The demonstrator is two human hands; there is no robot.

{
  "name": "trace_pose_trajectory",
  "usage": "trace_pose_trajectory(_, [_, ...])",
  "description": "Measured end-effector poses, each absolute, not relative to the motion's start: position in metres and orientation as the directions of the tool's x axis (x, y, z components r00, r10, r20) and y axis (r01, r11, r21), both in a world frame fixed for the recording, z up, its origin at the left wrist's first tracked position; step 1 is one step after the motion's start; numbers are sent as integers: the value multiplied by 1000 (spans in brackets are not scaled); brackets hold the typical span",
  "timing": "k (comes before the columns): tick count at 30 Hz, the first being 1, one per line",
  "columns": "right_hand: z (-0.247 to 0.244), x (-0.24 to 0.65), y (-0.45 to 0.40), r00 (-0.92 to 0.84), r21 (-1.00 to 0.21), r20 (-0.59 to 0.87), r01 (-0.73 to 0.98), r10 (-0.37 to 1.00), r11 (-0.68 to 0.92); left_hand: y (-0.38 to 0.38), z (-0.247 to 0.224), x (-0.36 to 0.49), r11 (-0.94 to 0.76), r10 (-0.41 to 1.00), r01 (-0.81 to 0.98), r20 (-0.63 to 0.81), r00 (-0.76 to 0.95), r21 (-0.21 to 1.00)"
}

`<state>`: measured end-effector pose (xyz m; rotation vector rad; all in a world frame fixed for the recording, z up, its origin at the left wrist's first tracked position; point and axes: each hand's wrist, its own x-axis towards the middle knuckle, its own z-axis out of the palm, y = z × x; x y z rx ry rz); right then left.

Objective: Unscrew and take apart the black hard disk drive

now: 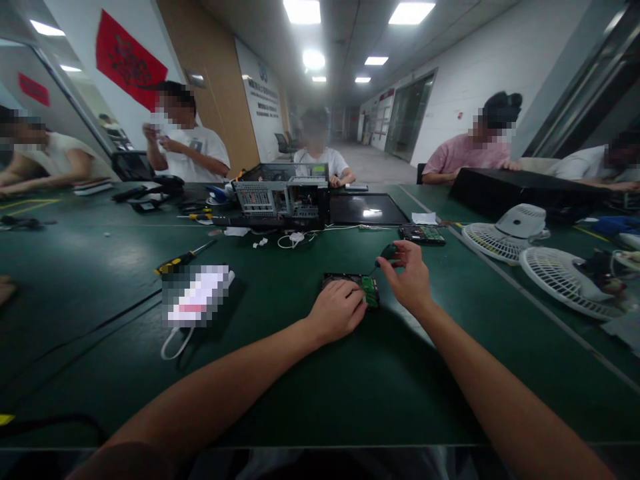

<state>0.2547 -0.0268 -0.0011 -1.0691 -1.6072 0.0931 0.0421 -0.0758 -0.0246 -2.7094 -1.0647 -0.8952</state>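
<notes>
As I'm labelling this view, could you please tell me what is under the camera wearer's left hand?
What looks like a hard drive lies under the left hand; part of its green circuit board shows at one end. The portion beneath the palm is covered.

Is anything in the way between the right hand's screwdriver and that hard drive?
Nothing visible stands between the screwdriver, held in the right hand, and the exposed right end of the hard drive. The left hand covers much of the rest.

The left hand (339, 308) and right hand (413, 275) are bare, with slender fingers (344, 289), as are the forearms (225, 367), tapering to the wrists; along the bottom edge, dark clothing (320, 465) shows, details lost in shadow.
</notes>
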Motion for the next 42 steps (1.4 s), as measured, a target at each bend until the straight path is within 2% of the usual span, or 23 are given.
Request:
trace_pose_trajectory(5, [17,273,-29,200,-508,831,653,519,562,-53,-16,20,-603,690,762,635,348,237])
trace_pose_trajectory(7, [23,292,-24,234,-496,837,705,494,507,-35,-17,5,-502,768,789,602,219,354])
trace_pose_trajectory(9, [25,319,-14,270,-506,800,784,535,360,-15,-21,-11,-398,862,757,493,115,519])
trace_pose_trajectory(11, [22,351,-4,386,-573,693,807,609,141,6,-27,-23,-353,892,740,444,82,573])
trace_pose_trajectory(13, [14,382,5,530,-612,514,777,674,-143,26,-33,-29,-316,915,713,400,55,625])
trace_pose_trajectory(14, [8,395,8,558,-570,414,775,719,-274,36,-35,-29,-302,925,692,377,47,655])
trace_pose_trajectory(16, [-2,414,11,535,-382,221,817,815,-433,53,-39,-23,-278,942,634,335,32,721])
trace_pose_trajectory(22, [-23,420,18,513,-262,168,846,842,-464,88,-48,10,-260,962,434,269,42,863])
trace_pose_trajectory(30, [-34,419,43,451,-147,237,892,860,-428,91,-55,10,-267,964,368,243,110,891])
trace_pose_trajectory(34, [-36,423,47,442,-124,241,897,864,-424,83,-46,10,-294,953,408,234,191,864])
trace_pose_trajectory(39, [-34,421,42,385,-89,221,923,896,-374,65,-23,16,-381,910,502,221,351,776])
trace_pose_trajectory(42, [-29,412,37,321,-63,216,947,922,-315,49,-9,22,-513,825,575,181,536,637])
